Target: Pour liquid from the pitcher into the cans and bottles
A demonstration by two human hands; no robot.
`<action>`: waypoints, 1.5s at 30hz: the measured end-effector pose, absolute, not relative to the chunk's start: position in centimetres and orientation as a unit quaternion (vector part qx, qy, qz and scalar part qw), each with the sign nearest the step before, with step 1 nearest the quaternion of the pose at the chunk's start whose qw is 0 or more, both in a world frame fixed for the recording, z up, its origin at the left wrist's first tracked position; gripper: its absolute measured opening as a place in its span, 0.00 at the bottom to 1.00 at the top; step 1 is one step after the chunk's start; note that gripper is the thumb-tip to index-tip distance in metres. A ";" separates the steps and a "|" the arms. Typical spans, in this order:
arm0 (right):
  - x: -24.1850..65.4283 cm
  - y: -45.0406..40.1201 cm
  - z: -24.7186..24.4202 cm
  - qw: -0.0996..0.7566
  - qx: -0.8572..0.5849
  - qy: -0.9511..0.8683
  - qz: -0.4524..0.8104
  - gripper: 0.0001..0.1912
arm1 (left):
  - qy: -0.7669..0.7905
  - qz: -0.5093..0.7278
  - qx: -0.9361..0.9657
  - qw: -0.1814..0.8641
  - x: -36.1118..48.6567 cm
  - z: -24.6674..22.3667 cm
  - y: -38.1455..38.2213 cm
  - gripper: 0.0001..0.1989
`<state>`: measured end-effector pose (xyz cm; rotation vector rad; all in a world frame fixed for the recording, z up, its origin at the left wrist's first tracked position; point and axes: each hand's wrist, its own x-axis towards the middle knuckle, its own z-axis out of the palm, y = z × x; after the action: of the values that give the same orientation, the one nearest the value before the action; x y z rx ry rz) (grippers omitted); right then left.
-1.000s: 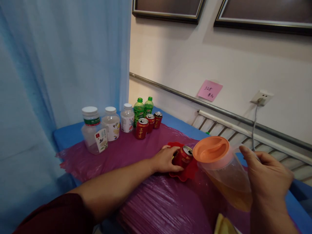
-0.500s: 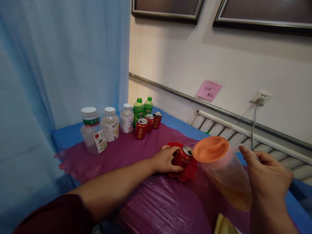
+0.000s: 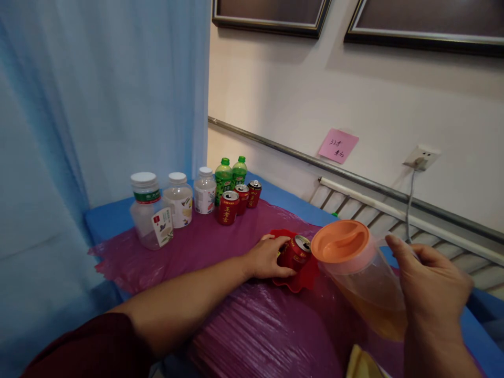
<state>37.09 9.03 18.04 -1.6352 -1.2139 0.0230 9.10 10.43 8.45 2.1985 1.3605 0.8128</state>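
My left hand [image 3: 271, 257] is wrapped round a red can [image 3: 295, 253], which tilts slightly to the right over a red scalloped mat [image 3: 293, 285]. By its handle my right hand [image 3: 433, 278] grips a clear plastic pitcher [image 3: 370, 294] with an orange lid [image 3: 342, 241]. The pitcher leans left, and its lidded rim is right beside the can's top. Amber liquid lies in the pitcher's lower part. Whether any liquid passes into the can cannot be made out.
On the purple plastic sheet [image 3: 252, 320] stand clear jars [image 3: 151, 223] with white lids, green bottles [image 3: 223, 181] and several more red cans [image 3: 228, 208]. A yellow cloth [image 3: 362, 363] lies at the bottom edge. Behind are a radiator [image 3: 354, 207] and a wall socket [image 3: 421, 157].
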 end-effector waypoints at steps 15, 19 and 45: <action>37.1 9.1 18.0 0.523 -0.681 -0.512 0.008 0.25 | 0.492 0.295 0.792 0.208 9.2 8.5 10.4 0.38; 37.4 9.2 17.8 0.518 -0.685 -0.512 0.009 0.26 | 0.489 0.296 0.792 0.213 9.2 8.4 10.5 0.38; 37.4 9.2 17.7 0.529 -0.669 -0.522 -0.004 0.25 | 0.488 0.295 0.793 0.215 9.1 8.2 10.6 0.38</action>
<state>37.38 9.16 17.72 -1.5966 -1.2475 -0.0097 9.15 10.59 8.23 2.1992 1.3534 0.8168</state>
